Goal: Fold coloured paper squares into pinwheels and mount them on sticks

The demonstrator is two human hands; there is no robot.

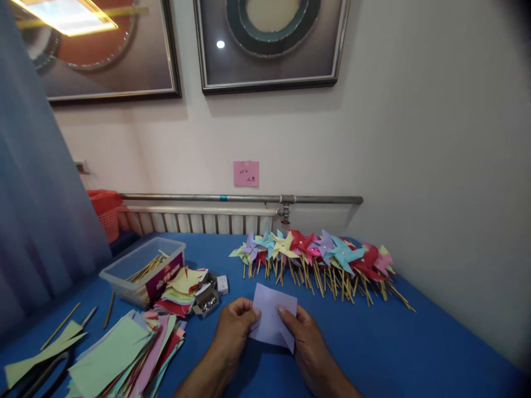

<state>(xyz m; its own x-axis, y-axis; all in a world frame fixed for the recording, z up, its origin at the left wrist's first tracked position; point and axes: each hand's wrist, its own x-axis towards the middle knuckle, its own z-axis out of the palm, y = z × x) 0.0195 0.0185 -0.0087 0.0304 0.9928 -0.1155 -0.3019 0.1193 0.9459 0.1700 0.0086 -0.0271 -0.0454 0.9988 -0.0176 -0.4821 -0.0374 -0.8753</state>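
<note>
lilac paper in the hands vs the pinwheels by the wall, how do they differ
The lilac paper is a single flat sheet, pinched by left hand and right hand; the pinwheels are folded, multicoloured, mounted on sticks and lie untouched in a row. Both are coloured paper on the blue table.

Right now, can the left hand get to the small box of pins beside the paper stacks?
Probably yes. The left hand holds the lilac paper square together with the right hand, so it must let go first. The box of pins lies just to its left on bare blue cloth, nothing between.
</note>
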